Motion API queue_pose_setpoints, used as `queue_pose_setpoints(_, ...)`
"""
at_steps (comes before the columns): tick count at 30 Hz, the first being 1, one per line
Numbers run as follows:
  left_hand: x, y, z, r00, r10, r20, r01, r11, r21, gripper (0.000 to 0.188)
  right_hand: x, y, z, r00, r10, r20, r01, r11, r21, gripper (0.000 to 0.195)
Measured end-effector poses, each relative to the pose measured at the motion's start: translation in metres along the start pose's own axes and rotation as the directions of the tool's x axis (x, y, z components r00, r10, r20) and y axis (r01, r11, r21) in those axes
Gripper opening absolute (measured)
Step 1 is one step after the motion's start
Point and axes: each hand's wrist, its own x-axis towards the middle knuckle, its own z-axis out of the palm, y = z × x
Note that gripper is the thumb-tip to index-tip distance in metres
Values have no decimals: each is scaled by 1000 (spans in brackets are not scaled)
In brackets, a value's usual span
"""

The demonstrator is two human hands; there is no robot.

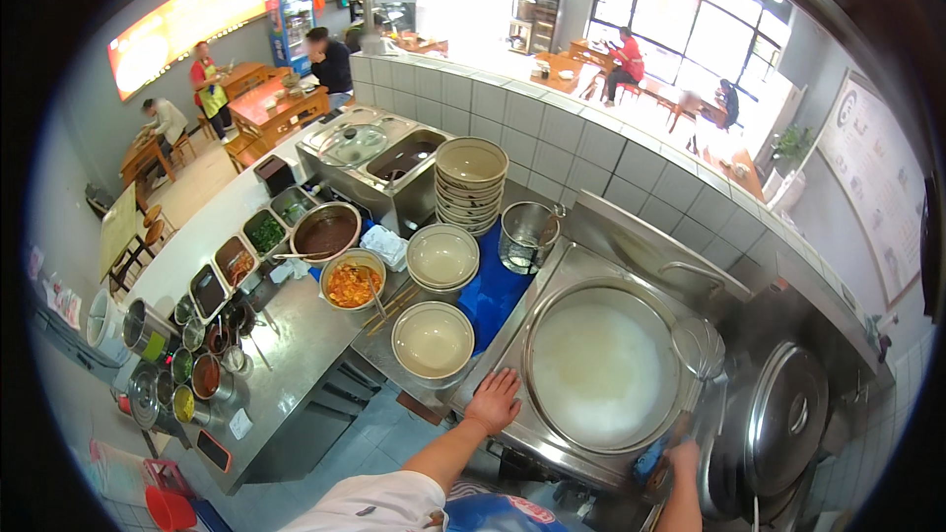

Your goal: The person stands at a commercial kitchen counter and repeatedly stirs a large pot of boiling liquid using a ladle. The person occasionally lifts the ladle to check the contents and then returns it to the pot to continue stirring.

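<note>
My left hand [494, 400] lies flat, fingers spread, on the steel cooktop rim, left of a large round pot [531, 377]. Cloudy whitish liquid [599, 366] fills that pot. At the pot's lower right, my right hand [681, 458] is curled beside a blue cloth [649, 460] and a brown handle; blur hides whether it grips either. A wire strainer [697, 347] rests over the pot's right rim. Just beyond my left hand stands an empty cream bowl [432, 340]. More bowls [442, 255] sit stacked behind it.
A tall bowl stack [471, 188] and a steel pot [529, 236] stand farther back. Left are a bowl of orange-red food [355, 284], a pot of brown sauce [326, 230] and several condiment containers [210, 377]. A lidded pot [789, 421] stands right. Diners sit beyond the tiled wall [539, 125].
</note>
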Motion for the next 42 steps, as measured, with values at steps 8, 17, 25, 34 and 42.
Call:
queue_pose_setpoints(8, 5, -2, 6, 1000, -20, 14, 21, 997, -71, 58, -2, -9, -1, 999, -28, -32, 27, 999, -33, 50)
queue_pose_setpoints(17, 8, 3, -1, 1000, -4, -12, 4, 999, -52, 55, -20, -20, -19, 1000, 19, 25, -18, 999, -45, 56)
queue_pose_setpoints(25, 8, 6, -5, 1000, 11, -26, -12, 998, -68, 56, -17, -15, -21, 998, -9, 59, 11, 999, -44, 55)
queue_pose_setpoints(34, 9, 7, -7, 997, 12, -80, -19, 997, -77, 54, -4, -4, -10, 996, -86, 13, 86, 994, -60, 48)
queue_pose_setpoints(42, 11, 9, -4, 996, 13, -92, -19, 998, -64, 52, -11, -4, -22, 985, -171, 27, 173, 975, -140, 46)
